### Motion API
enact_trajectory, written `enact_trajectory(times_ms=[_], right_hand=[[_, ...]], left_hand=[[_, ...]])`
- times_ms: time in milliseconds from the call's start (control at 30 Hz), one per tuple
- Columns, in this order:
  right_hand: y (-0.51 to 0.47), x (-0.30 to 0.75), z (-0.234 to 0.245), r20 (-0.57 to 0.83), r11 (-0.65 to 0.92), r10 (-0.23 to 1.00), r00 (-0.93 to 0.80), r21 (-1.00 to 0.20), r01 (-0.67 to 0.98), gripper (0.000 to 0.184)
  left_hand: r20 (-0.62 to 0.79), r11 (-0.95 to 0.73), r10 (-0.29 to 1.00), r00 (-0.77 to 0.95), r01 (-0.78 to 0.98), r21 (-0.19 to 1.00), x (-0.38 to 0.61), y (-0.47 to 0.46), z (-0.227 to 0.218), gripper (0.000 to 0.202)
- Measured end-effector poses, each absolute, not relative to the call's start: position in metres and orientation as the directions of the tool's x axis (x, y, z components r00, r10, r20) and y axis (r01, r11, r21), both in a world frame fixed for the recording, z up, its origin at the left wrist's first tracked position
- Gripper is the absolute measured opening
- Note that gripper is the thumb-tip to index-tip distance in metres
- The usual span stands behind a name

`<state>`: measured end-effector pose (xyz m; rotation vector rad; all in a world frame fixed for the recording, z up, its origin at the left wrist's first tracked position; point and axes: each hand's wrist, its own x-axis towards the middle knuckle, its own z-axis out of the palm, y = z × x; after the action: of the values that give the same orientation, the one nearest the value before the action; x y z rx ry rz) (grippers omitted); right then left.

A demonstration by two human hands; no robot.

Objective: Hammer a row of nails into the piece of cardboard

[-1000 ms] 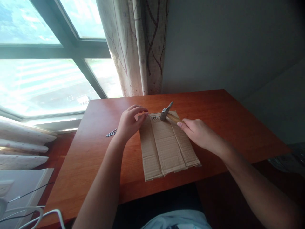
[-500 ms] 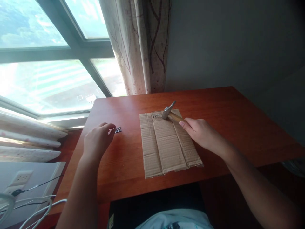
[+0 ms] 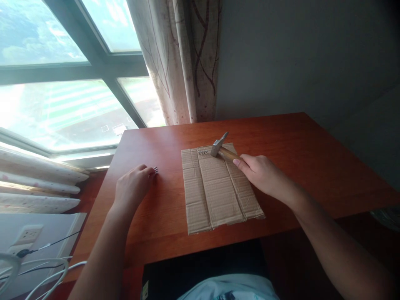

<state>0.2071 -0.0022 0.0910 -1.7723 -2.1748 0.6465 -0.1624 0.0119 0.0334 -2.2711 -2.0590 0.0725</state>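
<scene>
My right hand (image 3: 258, 168) is wrapped round the wooden handle of a hammer (image 3: 220, 146). The hammer's metal head rests over the upper part of a flat cardboard piece (image 3: 218, 187). Left of the head, a short row of small nails (image 3: 203, 153) stands along the cardboard's far edge. On the table to the left, the fingers of my left hand (image 3: 134, 183) are bunched together at a few loose metal nails (image 3: 156, 170). Only the nails' ends show past the fingertips; how many are gripped is hidden.
The reddish wooden table (image 3: 296, 166) reaches to the wall and the curtain (image 3: 178, 62). A window (image 3: 71, 108) is at the left. White cables (image 3: 46, 266) and a wall socket (image 3: 28, 234) are low at the left, beside the table.
My left hand has shifted a little right and its fingers have closed over the nails, covering most of them. My right hand and the hammer stay nearly still on the cardboard.
</scene>
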Motion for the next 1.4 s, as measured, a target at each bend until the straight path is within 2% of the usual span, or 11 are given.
enact_trajectory(times_ms=[167,267,333,400,533,633,733,833,1100,1400], right_hand=[[-0.002,0.207,0.09,-0.064,0.165,0.972,-0.224,-0.49,0.856,0.042],[-0.002,0.206,0.092,-0.082,0.146,0.973,-0.214,-0.498,0.855,0.041],[-0.003,0.206,0.093,-0.094,0.132,0.974,-0.208,-0.511,0.85,0.042],[-0.003,0.206,0.092,-0.088,0.134,0.974,-0.209,-0.522,0.842,0.042],[-0.001,0.209,0.089,-0.055,0.153,0.975,-0.216,-0.54,0.828,0.043],[-0.001,0.212,0.092,-0.042,0.149,0.976,-0.212,-0.579,0.802,0.043],[-0.003,0.215,0.099,-0.029,0.138,0.981,-0.193,-0.599,0.789,0.044],[-0.009,0.219,0.104,-0.029,0.13,0.983,-0.179,-0.577,0.806,0.045],[-0.018,0.224,0.096,-0.11,0.106,0.975,-0.193,-0.534,0.839,0.043],[-0.018,0.222,0.096,-0.117,0.102,0.975,-0.192,-0.531,0.841,0.043]], left_hand=[[-0.078,-0.159,0.986,0.15,0.979,-0.125,-0.161,0.014,0.036,0.037],[-0.058,-0.174,0.984,0.17,0.982,-0.073,-0.158,0.014,0.04,0.029],[0.029,-0.175,0.984,0.174,0.983,0.061,-0.155,0.013,0.044,0.021],[0.116,-0.212,0.976,0.187,0.938,0.275,-0.149,0.014,0.048,0.015],[0.209,-0.285,0.958,0.195,0.64,0.713,-0.127,0.024,0.059,0.017],[0.281,-0.325,0.946,0.165,0.409,0.853,-0.101,0.038,0.068,0.021],[0.327,-0.359,0.932,0.153,0.299,0.884,-0.073,0.052,0.074,0.021],[0.366,-0.406,0.913,0.182,0.289,0.867,-0.05,0.063,0.075,0.016],[0.457,-0.502,0.864,0.211,0.425,0.753,-0.027,0.074,0.065,0.011],[0.427,-0.489,0.872,0.24,0.481,0.727,-0.025,0.072,0.062,0.011]])
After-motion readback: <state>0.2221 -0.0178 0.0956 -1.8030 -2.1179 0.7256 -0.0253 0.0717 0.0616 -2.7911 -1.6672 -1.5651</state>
